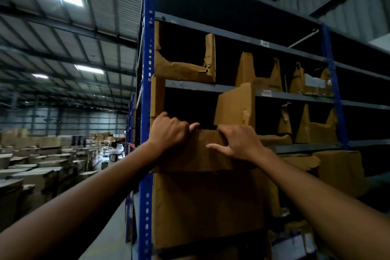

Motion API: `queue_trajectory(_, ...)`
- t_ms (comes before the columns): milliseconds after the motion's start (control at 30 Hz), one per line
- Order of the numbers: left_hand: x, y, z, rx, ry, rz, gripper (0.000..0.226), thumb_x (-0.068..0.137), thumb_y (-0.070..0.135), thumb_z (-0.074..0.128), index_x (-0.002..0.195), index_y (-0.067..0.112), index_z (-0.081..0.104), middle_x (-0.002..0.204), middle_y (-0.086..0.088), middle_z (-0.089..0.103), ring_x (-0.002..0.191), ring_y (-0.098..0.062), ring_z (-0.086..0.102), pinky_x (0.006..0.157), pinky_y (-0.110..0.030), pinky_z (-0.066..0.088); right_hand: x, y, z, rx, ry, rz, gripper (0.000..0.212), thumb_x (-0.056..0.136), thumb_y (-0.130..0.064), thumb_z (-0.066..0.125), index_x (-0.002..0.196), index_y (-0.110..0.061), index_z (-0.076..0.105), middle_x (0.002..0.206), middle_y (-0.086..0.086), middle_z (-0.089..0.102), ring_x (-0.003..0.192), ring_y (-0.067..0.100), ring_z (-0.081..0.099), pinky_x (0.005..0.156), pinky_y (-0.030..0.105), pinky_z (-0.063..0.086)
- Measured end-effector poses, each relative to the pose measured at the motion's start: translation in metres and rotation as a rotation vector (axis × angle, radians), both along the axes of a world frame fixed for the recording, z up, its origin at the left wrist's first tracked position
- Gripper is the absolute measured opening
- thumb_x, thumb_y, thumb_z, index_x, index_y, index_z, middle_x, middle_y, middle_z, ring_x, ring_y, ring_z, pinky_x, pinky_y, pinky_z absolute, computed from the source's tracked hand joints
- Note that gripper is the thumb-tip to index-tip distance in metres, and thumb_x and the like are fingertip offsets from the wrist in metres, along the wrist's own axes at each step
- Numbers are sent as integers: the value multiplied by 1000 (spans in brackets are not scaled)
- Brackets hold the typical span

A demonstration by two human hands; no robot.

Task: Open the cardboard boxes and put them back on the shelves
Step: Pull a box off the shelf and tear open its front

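Note:
An opened brown cardboard box point(202, 154) sits on the middle shelf of a blue and grey rack point(145, 91), its side flaps standing up. My left hand point(168, 131) grips the top edge of the box's front wall at the left, fingers curled over it. My right hand point(238, 143) holds the same edge further right, fingers hooked over the rim and thumb spread on the front face. A larger closed-looking box point(202, 209) fills the shelf below.
Other torn-open boxes point(185, 69) point(316, 131) stand on the shelves above and to the right. Left of the rack an aisle leads into a warehouse floor packed with several stacked cartons point(42, 167). A person point(114, 150) is far off.

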State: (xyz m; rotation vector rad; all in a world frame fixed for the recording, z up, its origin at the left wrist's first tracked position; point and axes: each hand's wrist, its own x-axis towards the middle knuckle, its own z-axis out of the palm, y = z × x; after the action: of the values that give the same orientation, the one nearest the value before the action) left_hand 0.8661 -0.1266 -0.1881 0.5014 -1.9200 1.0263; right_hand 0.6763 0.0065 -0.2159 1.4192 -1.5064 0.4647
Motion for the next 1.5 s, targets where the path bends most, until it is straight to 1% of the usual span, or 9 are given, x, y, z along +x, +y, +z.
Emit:
queue_trajectory(100, -21, -27, 0, 23, -3, -35, 51, 101, 52, 22, 60, 29, 44, 50, 8, 43, 46, -7, 37, 72, -30, 27, -29, -31, 2, -55, 25, 86, 56, 83, -77, 43, 100, -26, 58, 88, -5, 66, 73, 14, 60, 61, 28, 40)
queue_trajectory(200, -40, -55, 3, -76, 32, -61, 40, 100, 45, 36, 71, 24, 54, 65, 0, 58, 57, -17, 55, 65, -30, 31, -50, -62, 9, -120, 54, 171, 56, 82, -78, 42, 93, -25, 59, 79, -6, 63, 65, 11, 57, 57, 26, 37)
queue_trajectory(300, -55, -80, 5, -179, -15, 5, 24, 94, 39, 55, 86, 17, 56, 83, -5, 57, 74, -22, 57, 58, -27, 29, -74, -93, 15, -195, 62, 272, 62, 81, -79, 35, 87, -24, 61, 74, -5, 63, 60, 12, 55, 56, 25, 38)
queue_trajectory(500, -80, -93, 12, -189, 71, 187, 37, 97, 48, 37, 73, 23, 50, 49, 3, 54, 38, -16, 52, 51, -24, 20, -104, -149, 17, -419, 19, 396, 55, 86, -71, 37, 71, -22, 58, 59, -3, 59, 47, 15, 54, 49, 21, 33)
queue_trajectory(733, -89, -137, 4, -236, 92, 178, 29, 95, 41, 43, 73, 24, 51, 53, 4, 56, 44, -14, 55, 56, -25, 22, -111, -214, 14, -500, -22, 415, 56, 84, -68, 39, 59, -21, 56, 49, 0, 57, 41, 21, 56, 46, 23, 28)
queue_trajectory(900, -95, -168, 11, -158, 121, 119, 41, 99, 46, 30, 71, 26, 52, 49, 7, 52, 39, -11, 49, 52, -23, 36, -116, -246, 23, -518, -65, 414, 60, 84, -70, 34, 57, -21, 55, 48, 2, 57, 41, 24, 58, 46, 24, 37)
queue_trajectory(1200, -103, -199, 14, -8, 129, 189, 52, 97, 57, 10, 79, 29, 51, 62, 5, 57, 52, -11, 47, 64, -27, 29, -122, -287, 26, -493, -95, 391, 67, 86, -73, 28, 55, -20, 56, 47, 5, 56, 41, 26, 57, 46, 25, 36)
queue_trajectory(1400, -105, -202, 18, 85, 83, 203, 60, 97, 61, 11, 74, 27, 55, 61, 7, 49, 53, -11, 48, 62, -28, 34, -121, -292, 28, -425, -116, 370, 84, 76, -80, 8, 68, -19, 66, 68, 7, 68, 68, 29, 67, 56, 29, 35)
queue_trajectory(1500, -103, -191, 23, 99, 23, 233, 60, 99, 57, 17, 80, 24, 64, 64, 6, 48, 57, -11, 46, 64, -29, 34, -125, -282, 29, -436, -72, 390, 76, 79, -79, 11, 57, -22, 57, 62, 5, 66, 61, 26, 66, 53, 26, 30)
